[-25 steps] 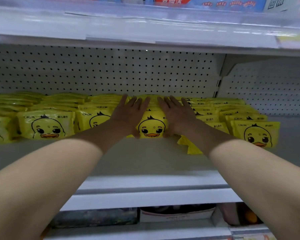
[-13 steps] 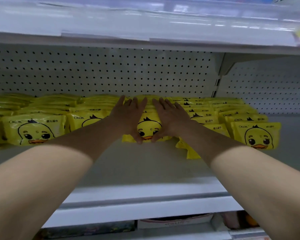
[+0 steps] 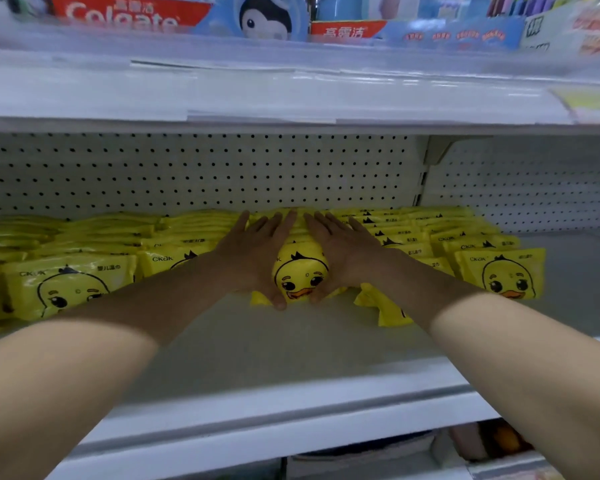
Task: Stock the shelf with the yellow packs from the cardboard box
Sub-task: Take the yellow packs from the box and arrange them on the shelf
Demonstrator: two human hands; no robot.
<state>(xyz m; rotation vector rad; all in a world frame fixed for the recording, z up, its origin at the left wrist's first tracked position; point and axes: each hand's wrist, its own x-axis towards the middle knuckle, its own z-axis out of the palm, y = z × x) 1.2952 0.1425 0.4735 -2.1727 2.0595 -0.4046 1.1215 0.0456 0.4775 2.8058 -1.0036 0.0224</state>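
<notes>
- Your left hand (image 3: 253, 252) and right hand (image 3: 343, 252) lie flat with fingers straight, flanking the front yellow pack (image 3: 300, 273), your 2 thumbs at its near edge.
- That pack heads a row reaching the far pegboard (image 3: 201, 174).
- A strip of shelf (image 3: 291, 348) runs between the packs' near edges and the front lip.

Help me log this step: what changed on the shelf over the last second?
Both hands drew inward: the left hand and right hand now press the sides of the front centre pack, thumbs at its front edge, and it bulges between them. The left row and right row stayed put.
</notes>
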